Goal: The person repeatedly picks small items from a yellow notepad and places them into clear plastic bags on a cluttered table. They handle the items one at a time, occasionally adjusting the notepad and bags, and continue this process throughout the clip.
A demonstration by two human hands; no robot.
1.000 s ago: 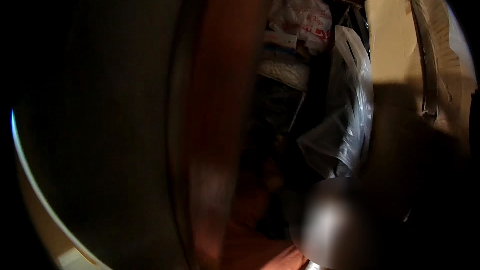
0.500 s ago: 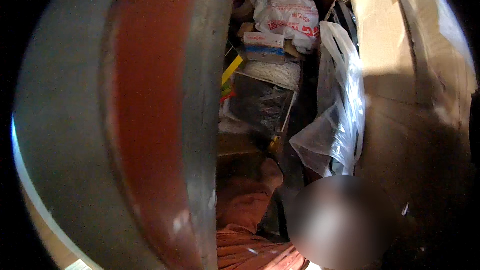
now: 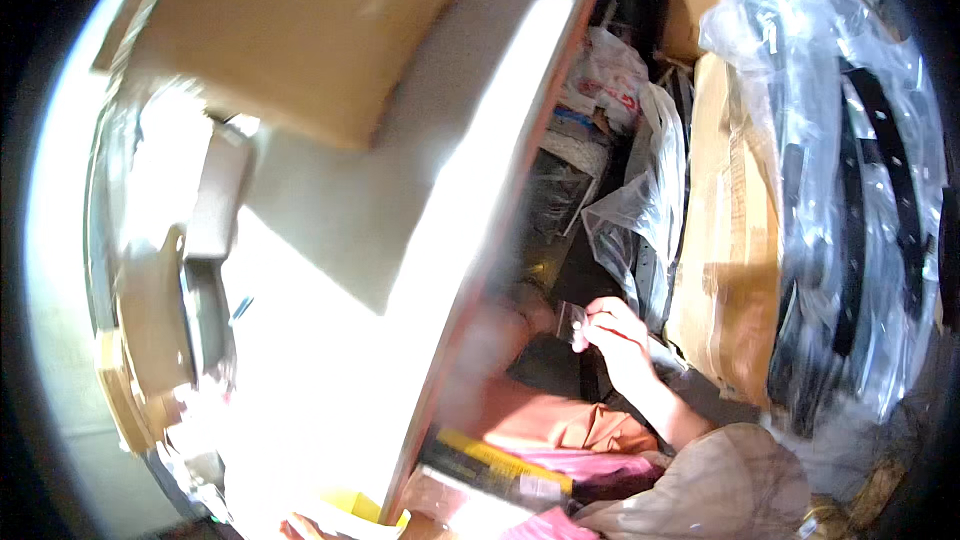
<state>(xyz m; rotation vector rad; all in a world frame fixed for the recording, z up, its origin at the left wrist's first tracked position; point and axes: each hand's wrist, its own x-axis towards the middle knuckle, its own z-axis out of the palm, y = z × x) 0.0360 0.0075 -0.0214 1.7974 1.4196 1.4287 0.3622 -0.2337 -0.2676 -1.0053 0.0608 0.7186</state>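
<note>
The view swings from the dark gap onto the sunlit white bench (image 3: 340, 230), and the right hand (image 3: 618, 335) now shows, its grip pinching a small dark packet (image 3: 571, 323) low among the clutter right of the bench, while the left hand's (image 3: 300, 527) grip cannot be told.

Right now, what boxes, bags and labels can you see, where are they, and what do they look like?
Cardboard box: top left on the white surface, flat, brown.
White plastic bag: top middle, crumpled, red print.
Clear plastic bag: middle, crinkled, see-through.
Tall cardboard carton: right of middle, brown, taped.
Big clear wrap: far right, over black strips.
Small dark packet: at the right hand.
</note>
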